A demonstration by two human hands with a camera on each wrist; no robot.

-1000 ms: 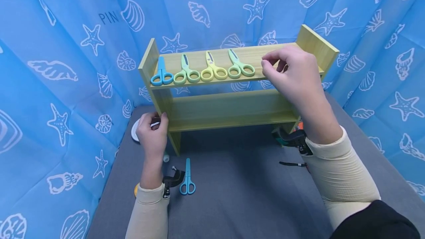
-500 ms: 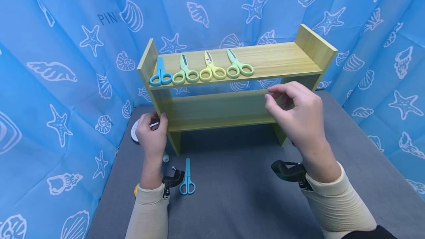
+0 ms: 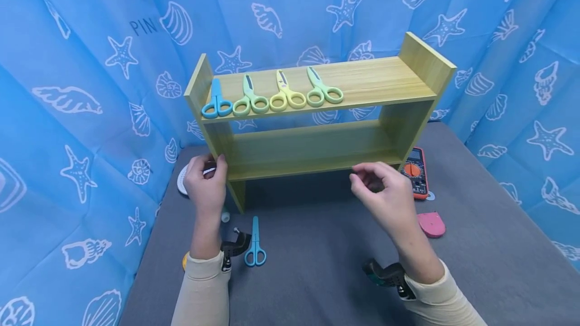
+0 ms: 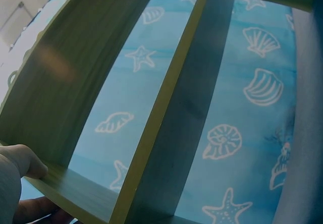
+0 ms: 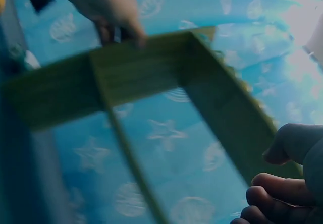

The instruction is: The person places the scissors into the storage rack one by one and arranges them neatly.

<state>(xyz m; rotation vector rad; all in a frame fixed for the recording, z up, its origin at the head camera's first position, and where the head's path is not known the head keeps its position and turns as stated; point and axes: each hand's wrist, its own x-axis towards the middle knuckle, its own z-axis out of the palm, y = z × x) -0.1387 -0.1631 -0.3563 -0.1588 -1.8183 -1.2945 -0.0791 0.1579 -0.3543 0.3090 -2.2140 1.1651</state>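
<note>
A wooden shelf (image 3: 376, 78) with two boards stands on the grey table. My left hand (image 3: 207, 185) grips the edge of its left side panel; in the left wrist view the thumb (image 4: 31, 164) lies on the inner face, fingers behind. My right hand (image 3: 385, 192) hovers in front of the lower board's right part, fingers loosely curled with nothing between them. Along the top board lie blue scissors (image 3: 217, 105), green scissors (image 3: 250, 102), yellow scissors (image 3: 287, 98) and another green pair of scissors (image 3: 323, 95), handles toward the front.
Teal scissors (image 3: 256, 246) lie on the table right of my left wrist. A multimeter (image 3: 415, 172) and a pink rounded object (image 3: 432, 224) sit on the right. Left of the shelf is a partly hidden white round object (image 3: 182, 180). A blue curtain (image 3: 90, 140) hangs behind.
My right hand has come down from beside the top board to in front of the lower board, uncovering the multimeter and pink object. My left hand keeps its grip on the shelf.
</note>
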